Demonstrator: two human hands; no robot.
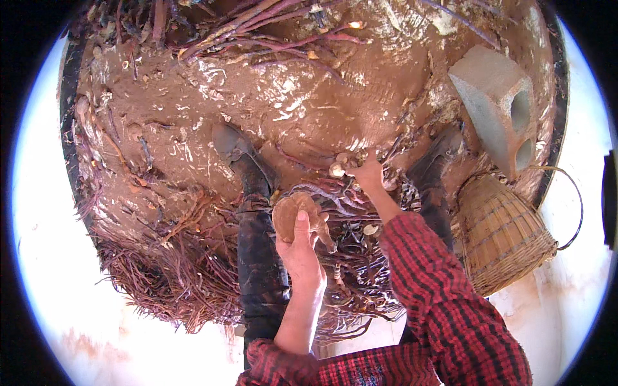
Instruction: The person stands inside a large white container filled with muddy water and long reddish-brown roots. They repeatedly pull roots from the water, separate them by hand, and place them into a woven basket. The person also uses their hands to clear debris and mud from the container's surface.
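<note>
My left hand (302,248) is closed round a brown, knobbly root tuber (293,215), with the thumb pressed along its rounded face. Stubby root ends stick out on the tuber's right side. Farther off and to the right, my right hand (369,172) reaches down between my boots. Its fingers are closed at the edge of a smaller brown root piece (339,166) with a pale cut face; the fingertips are partly hidden. Below both hands lies a tangle of purplish-brown stalks (351,257).
A grey concrete block (489,103) lies tilted at the right, above a tipped wicker basket (505,231) with a thin handle. More long stalks (270,29) lie at the far side. A thick heap of stems (174,276) covers the near left. Dark boots (241,151) flank the middle.
</note>
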